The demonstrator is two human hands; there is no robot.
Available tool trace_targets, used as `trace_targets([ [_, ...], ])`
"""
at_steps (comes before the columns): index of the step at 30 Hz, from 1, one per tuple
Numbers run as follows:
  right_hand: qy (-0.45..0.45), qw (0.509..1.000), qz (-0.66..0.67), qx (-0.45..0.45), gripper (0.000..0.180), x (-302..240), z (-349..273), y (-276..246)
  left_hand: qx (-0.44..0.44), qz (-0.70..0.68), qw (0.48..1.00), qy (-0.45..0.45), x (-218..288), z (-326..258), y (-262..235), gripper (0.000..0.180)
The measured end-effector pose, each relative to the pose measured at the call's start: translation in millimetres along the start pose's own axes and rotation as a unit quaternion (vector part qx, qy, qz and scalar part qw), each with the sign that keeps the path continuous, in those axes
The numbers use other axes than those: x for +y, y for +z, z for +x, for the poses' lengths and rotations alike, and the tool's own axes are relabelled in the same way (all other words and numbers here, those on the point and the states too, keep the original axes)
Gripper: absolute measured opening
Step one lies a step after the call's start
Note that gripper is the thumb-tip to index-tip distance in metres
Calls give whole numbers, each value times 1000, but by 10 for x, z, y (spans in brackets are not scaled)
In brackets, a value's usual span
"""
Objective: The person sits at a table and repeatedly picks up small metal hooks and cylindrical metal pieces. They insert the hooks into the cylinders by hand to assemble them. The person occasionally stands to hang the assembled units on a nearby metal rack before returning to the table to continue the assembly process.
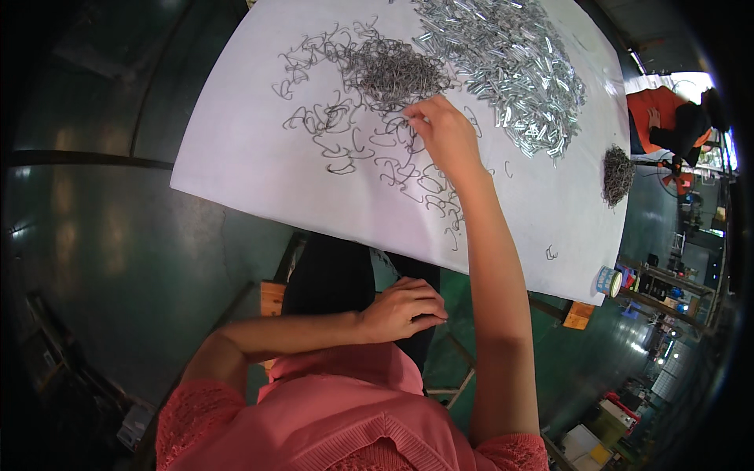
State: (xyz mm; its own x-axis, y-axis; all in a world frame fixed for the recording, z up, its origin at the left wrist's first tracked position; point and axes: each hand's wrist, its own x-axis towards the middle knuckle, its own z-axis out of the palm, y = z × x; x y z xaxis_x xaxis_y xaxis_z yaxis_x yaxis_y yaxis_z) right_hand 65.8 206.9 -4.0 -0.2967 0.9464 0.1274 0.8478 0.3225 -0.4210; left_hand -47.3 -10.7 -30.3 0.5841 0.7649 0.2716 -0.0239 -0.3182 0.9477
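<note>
My right hand [448, 137] reaches over the white tabletop [259, 169], its thumb and fingers closed in a pinch at the near edge of a dense pile of bent wire hooks [397, 74]. Whatever lies between the fingertips is too small to make out. Loose wire hooks [334, 118] are scattered to the left of the pile and toward me, below the fingertips. My left hand [404, 310] rests over my lap, off the table, with its fingers curled together. Its palm is hidden, so I cannot tell what it holds, if anything.
A large heap of shiny short metal pieces [518, 71] covers the far right of the table. A smaller dark wire heap [618, 177] sits at the right edge. A small round container [608, 281] stands at the near right corner. Beyond is a person in orange [656, 118].
</note>
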Motion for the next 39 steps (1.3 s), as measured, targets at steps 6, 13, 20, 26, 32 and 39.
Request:
trace_targets([
  [6, -83, 984, -126, -96, 6, 9, 304, 76, 5, 9, 1000, 11, 66, -7, -20, 12],
  [13, -151, 953, -255, -54, 16, 86, 148, 200, 19, 14, 1000, 18, 124, -27, -26, 13],
  [20, 91, 975, 200, 22, 12, 116, -264, -176, 34, 13, 999, 12, 162, -47, 9, 11],
  [26, 217, 885, 404, 84, 13, 116, -1143, -376, 20, 6, 1000, 14, 221, 16, 29, 11],
  [32, 327, 801, 481, 142, 11, -501, -2278, -816, 14, 16, 1000, 9, 324, 89, 48, 12],
  [39, 367, 705, 566, 220, 9, -876, -3000, -773, -5, 6, 1000, 7, 356, 160, 123, 18],
])
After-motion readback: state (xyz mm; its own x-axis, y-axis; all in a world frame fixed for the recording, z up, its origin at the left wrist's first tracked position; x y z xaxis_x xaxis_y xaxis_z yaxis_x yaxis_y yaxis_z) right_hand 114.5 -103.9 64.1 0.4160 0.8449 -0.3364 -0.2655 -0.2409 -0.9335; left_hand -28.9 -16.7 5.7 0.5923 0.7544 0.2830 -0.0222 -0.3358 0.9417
